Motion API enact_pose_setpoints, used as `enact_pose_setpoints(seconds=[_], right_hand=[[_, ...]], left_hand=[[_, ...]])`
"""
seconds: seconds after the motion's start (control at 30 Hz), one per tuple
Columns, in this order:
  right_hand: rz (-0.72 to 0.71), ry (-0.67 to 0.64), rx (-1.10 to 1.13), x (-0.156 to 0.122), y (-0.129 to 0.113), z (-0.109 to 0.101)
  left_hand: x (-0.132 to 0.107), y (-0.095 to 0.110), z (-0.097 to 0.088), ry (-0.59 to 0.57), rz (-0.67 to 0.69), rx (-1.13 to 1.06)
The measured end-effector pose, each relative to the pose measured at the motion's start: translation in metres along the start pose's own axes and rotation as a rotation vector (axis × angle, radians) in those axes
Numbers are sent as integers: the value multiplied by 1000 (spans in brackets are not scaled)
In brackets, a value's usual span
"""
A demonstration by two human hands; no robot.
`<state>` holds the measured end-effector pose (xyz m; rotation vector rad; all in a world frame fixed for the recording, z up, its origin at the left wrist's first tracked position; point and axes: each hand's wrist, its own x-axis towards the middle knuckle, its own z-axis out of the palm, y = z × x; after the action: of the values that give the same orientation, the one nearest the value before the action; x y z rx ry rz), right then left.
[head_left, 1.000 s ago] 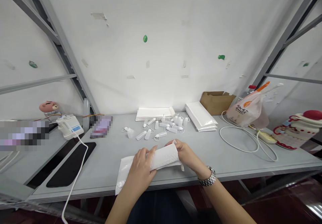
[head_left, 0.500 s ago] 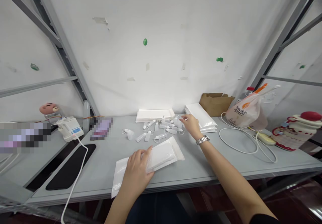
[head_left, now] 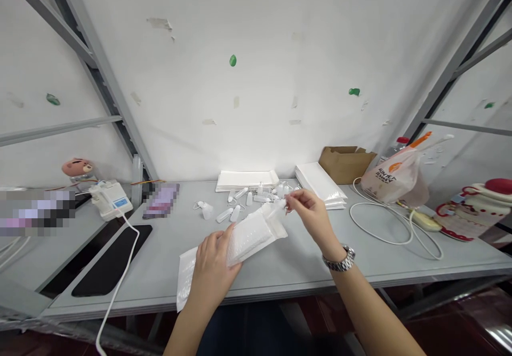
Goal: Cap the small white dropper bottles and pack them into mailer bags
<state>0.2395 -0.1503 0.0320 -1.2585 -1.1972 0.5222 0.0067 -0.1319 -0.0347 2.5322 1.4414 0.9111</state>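
Note:
My left hand (head_left: pixel 214 262) is closed around a white bubble mailer (head_left: pixel 252 236), which slants up to the right over the table with its mouth on the right. At that mouth, my right hand (head_left: pixel 310 214) pinches a small translucent squeeze bottle (head_left: pixel 280 204) between thumb and fingertips. Part of this bottle is hard to tell from the mailer's flap. Just behind the mailer lie several loose squeeze bottles (head_left: pixel 235 213) with small tethered caps. One wider bottle (head_left: pixel 206 210) sits apart to their left.
Flat mailers lie in a stack (head_left: pixel 248 179) by the wall and another stack (head_left: pixel 320 182) at right. Beyond are a cardboard box (head_left: pixel 347 166), a white cable (head_left: pixel 376 236), a plastic bag (head_left: pixel 394 177) and a tumbler (head_left: pixel 472 212). A black mat (head_left: pixel 112 265) and phone (head_left: pixel 162 201) lie left.
My right hand has come from the bottle pile toward me, bringing a squeeze bottle to the mailer's mouth. My left hand keeps the mailer, its open end slightly raised.

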Motion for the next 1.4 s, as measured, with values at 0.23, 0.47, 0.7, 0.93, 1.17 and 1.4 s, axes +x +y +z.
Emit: enact_pose_setpoints(seconds=[0.23,0.47,0.7,0.93,1.17,1.4], right_hand=[[183,-168,83,-29,16,21],[285,-523,27,-31,28,27],[131,-51,-13,-30,19,17],[213,-252,355,-34,-20,39],[102,-214,369,-2,-36,28],[48,-254,323,10,-26,13]], left_hand=[[-1,7,6,49,59,-16],[-2,10,15,-12,96,-69],[5,7,11,118,14,-7],[29,55,-2,388,25,-148],[37,40,-20,29,-120,-722],[45,25,-8,-362,-202,-1196]])
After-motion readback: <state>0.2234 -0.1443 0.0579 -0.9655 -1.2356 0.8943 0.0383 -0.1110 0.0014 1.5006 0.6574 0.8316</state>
